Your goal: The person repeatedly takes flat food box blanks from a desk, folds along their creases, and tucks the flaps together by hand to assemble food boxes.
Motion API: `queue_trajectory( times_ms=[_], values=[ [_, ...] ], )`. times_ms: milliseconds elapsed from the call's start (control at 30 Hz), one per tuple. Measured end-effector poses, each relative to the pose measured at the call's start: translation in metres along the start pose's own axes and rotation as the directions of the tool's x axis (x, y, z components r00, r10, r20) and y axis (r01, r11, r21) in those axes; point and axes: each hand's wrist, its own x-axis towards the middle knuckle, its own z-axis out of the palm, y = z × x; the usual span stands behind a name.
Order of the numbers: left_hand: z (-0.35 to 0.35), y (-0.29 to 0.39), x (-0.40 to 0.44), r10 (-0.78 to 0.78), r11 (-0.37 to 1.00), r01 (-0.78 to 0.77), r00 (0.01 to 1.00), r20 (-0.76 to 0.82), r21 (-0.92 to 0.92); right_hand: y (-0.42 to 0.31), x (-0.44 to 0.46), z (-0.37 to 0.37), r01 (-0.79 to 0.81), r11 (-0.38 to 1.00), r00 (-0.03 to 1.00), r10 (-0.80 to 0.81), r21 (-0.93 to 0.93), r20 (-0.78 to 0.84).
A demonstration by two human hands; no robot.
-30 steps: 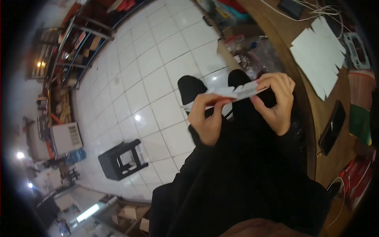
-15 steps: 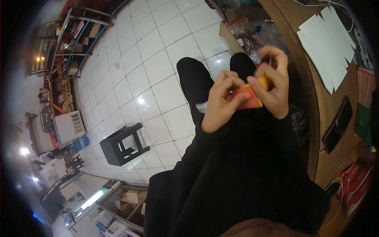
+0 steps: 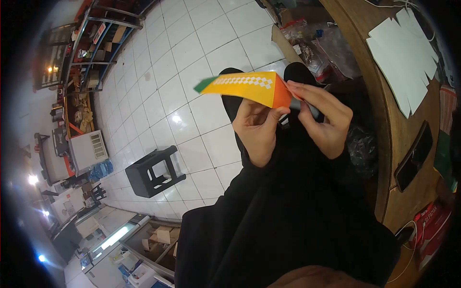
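A folded piece of printed paper (image 3: 245, 86), yellow with a row of white diamonds, is held up above my lap. It has a green tip at its left end and an orange folded end at its right. My left hand (image 3: 257, 132) grips it from below, thumb on the orange part and fingers partly hidden behind the paper. At the orange end, my right hand (image 3: 327, 117) pinches a flap between thumb and fingers. A greyish-white part of the paper shows between the fingers of that hand.
To my right, a wooden table (image 3: 357, 24) bears white cut sheets (image 3: 403, 62), a dark phone (image 3: 414, 156) and a red package (image 3: 430, 230). Plastic bags (image 3: 331, 53) lie beside it. A black stool (image 3: 156, 172) stands on the tiled floor (image 3: 206, 149) to the left.
The paper has turned, so its long yellow side and green tip now point left. My left hand has shifted slightly down and left; my right hand has lowered and pinches the orange end.
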Motion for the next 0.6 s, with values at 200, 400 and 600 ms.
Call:
queue_trajectory(
  times_ms=[200, 400, 600],
  values=[
    [-0.012, -0.003, 0.002, -0.044, 0.994, 0.04, 0.998, 0.033, 0.103, -0.011, 0.002, -0.007, -0.208, 0.965, 0.978, 0.202, 0.159, 0.049],
    [-0.018, -0.003, 0.007, -0.179, 0.984, 0.178, 0.978, 0.107, 0.018, -0.004, -0.001, -0.01, -0.282, 0.903, 0.959, 0.259, 0.323, 0.114],
    [-0.017, 0.002, 0.003, -0.18, 0.976, 0.198, 0.965, 0.189, -0.085, -0.02, 0.009, -0.017, -0.151, 0.989, 0.97, 0.148, 0.001, 0.195]
  ],
)
